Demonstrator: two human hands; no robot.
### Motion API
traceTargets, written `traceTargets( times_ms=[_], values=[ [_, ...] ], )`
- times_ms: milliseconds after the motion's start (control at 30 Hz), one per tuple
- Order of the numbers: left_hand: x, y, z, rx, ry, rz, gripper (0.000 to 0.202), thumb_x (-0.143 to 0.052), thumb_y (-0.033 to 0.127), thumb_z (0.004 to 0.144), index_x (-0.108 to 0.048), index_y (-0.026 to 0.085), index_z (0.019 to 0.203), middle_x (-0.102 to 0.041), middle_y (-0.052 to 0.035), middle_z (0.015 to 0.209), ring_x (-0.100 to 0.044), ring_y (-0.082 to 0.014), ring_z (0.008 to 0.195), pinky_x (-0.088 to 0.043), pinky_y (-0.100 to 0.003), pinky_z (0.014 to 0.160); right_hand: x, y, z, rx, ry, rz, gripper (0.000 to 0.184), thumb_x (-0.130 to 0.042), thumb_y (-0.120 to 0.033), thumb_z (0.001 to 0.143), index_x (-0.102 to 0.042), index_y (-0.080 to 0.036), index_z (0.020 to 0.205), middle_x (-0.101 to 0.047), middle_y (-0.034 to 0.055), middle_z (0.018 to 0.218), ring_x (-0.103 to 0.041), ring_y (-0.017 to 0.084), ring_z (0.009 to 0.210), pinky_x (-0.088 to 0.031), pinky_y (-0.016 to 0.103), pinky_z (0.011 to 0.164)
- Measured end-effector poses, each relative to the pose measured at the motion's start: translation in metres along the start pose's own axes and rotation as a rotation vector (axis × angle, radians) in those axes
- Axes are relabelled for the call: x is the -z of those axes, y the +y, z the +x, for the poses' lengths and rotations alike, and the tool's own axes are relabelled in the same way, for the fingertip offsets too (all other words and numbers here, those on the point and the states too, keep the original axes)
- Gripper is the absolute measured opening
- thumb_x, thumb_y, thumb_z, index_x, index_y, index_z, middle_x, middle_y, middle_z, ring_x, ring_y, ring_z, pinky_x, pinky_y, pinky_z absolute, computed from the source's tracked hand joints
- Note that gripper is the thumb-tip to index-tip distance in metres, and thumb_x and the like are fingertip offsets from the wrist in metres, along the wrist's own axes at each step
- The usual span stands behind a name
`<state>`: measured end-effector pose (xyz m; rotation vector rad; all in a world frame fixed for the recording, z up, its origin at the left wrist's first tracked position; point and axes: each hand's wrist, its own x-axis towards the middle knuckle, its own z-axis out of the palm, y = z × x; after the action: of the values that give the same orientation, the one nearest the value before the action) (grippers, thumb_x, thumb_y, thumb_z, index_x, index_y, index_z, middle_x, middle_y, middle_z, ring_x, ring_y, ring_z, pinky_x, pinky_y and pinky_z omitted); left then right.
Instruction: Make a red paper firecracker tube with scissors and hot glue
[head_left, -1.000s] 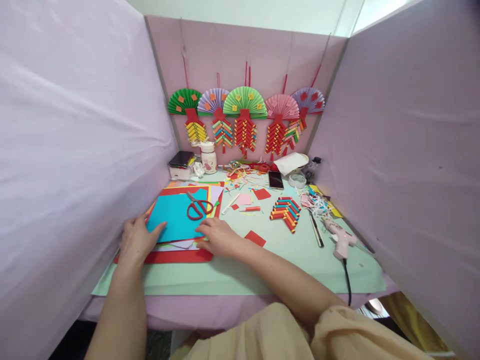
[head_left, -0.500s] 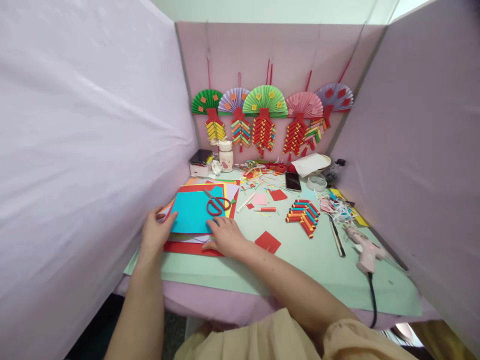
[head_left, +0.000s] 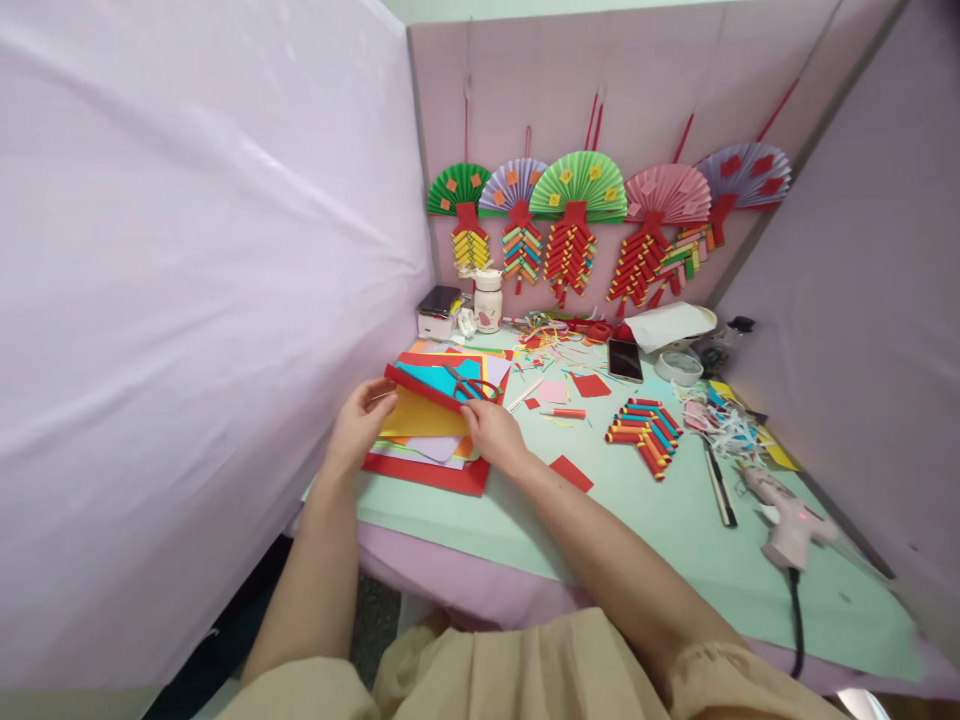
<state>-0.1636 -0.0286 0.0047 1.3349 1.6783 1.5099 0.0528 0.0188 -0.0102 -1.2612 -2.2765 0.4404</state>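
Observation:
A stack of coloured paper sheets (head_left: 424, 470) lies at the table's left side against the lilac partition. My left hand (head_left: 358, 425) and my right hand (head_left: 491, 435) both pinch the near edge of the upper sheets (head_left: 427, 390), red and blue, and hold them tilted up. A yellow-orange sheet (head_left: 420, 415) shows underneath. Red-handled scissors (head_left: 469, 385) rest on the raised blue sheet, close to my right fingers.
A small red square (head_left: 571, 473), a striped paper-roll firecracker piece (head_left: 645, 430), a marker (head_left: 564, 412), a phone (head_left: 622, 360), a tape roll (head_left: 679, 367), a ruler (head_left: 718, 485) and a pink glue gun (head_left: 787, 520) lie on the green mat. Paper fans (head_left: 577, 190) hang on the back wall.
Both hands went from resting on the flat stack to gripping its upper sheets and tilting them up, uncovering the yellow sheet. The camera view has swung left.

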Motion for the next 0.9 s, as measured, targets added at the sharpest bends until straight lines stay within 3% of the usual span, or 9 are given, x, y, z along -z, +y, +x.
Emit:
traceTargets(
  times_ms=[100, 167, 267, 367, 500, 633, 900],
  values=[
    [0.003, -0.018, -0.004, -0.160, -0.165, 0.493, 0.049, -0.066, 0.038, 0.066, -0.063, 0.018, 0.111, -0.055, -0.0124, 0.132, -0.050, -0.0298, 0.125, -0.038, -0.045, 0.107, 0.001, 0.002, 0.001, -0.035, -0.003, 0.034, 0.035, -0.032, -0.035, 0.099, -0.065, -0.024, 0.092, -0.069, 0.0036, 0.090, -0.062, 0.018, 0.083, -0.040, 0.026, 0.067],
    [0.001, -0.026, -0.007, -0.238, -0.245, 0.707, 0.046, -0.061, 0.037, 0.070, -0.064, 0.017, 0.111, -0.053, -0.0126, 0.136, -0.049, -0.0300, 0.126, -0.037, -0.043, 0.107, 0.000, 0.002, 0.002, -0.046, -0.010, 0.029, 0.035, -0.033, -0.036, 0.099, -0.065, -0.024, 0.091, -0.068, 0.0036, 0.088, -0.062, 0.019, 0.081, -0.040, 0.026, 0.066],
    [-0.005, -0.027, -0.007, -0.326, -0.312, 0.858, 0.043, -0.052, 0.034, 0.077, -0.064, 0.014, 0.113, -0.060, -0.0142, 0.128, -0.056, -0.0289, 0.117, -0.040, -0.042, 0.104, -0.001, 0.002, 0.002, -0.055, -0.014, 0.019, 0.036, -0.032, -0.037, 0.099, -0.064, -0.024, 0.090, -0.068, 0.0038, 0.088, -0.062, 0.019, 0.081, -0.040, 0.027, 0.066],
    [-0.009, -0.023, -0.003, -0.431, -0.350, 0.919, 0.036, -0.047, 0.026, 0.077, -0.068, 0.017, 0.106, -0.068, -0.0111, 0.115, -0.060, -0.0260, 0.109, -0.034, -0.042, 0.109, -0.001, 0.003, 0.003, -0.067, -0.004, 0.020, 0.037, -0.032, -0.037, 0.099, -0.064, -0.024, 0.089, -0.068, 0.0037, 0.086, -0.062, 0.019, 0.080, -0.040, 0.027, 0.066],
    [-0.010, -0.013, 0.004, -0.511, -0.293, 0.912, 0.031, -0.042, 0.031, 0.085, -0.071, 0.023, 0.093, -0.073, -0.0076, 0.099, -0.065, -0.0237, 0.097, -0.030, -0.043, 0.110, 0.002, 0.005, 0.006, -0.062, 0.018, 0.074, 0.035, -0.034, -0.038, 0.098, -0.065, -0.024, 0.088, -0.068, 0.0031, 0.085, -0.062, 0.019, 0.079, -0.039, 0.026, 0.065],
    [-0.012, 0.004, 0.015, -0.575, -0.162, 0.917, 0.033, -0.042, 0.037, 0.089, -0.072, 0.024, 0.093, -0.073, -0.0082, 0.099, -0.064, -0.0249, 0.100, -0.027, -0.043, 0.109, 0.007, 0.006, 0.012, -0.043, 0.031, 0.121, 0.035, -0.035, -0.037, 0.098, -0.066, -0.023, 0.091, -0.069, 0.0030, 0.087, -0.061, 0.018, 0.080, -0.037, 0.025, 0.066],
    [-0.017, 0.030, 0.047, -0.517, -0.101, 0.956, 0.031, -0.044, 0.034, 0.086, -0.072, 0.023, 0.092, -0.073, -0.0076, 0.101, -0.062, -0.0242, 0.101, -0.023, -0.042, 0.108, 0.016, 0.005, 0.030, 0.015, 0.044, 0.180, 0.038, -0.036, -0.036, 0.098, -0.066, -0.019, 0.083, -0.067, 0.0023, 0.080, -0.058, 0.015, 0.076, -0.035, 0.023, 0.067]
  ],
)
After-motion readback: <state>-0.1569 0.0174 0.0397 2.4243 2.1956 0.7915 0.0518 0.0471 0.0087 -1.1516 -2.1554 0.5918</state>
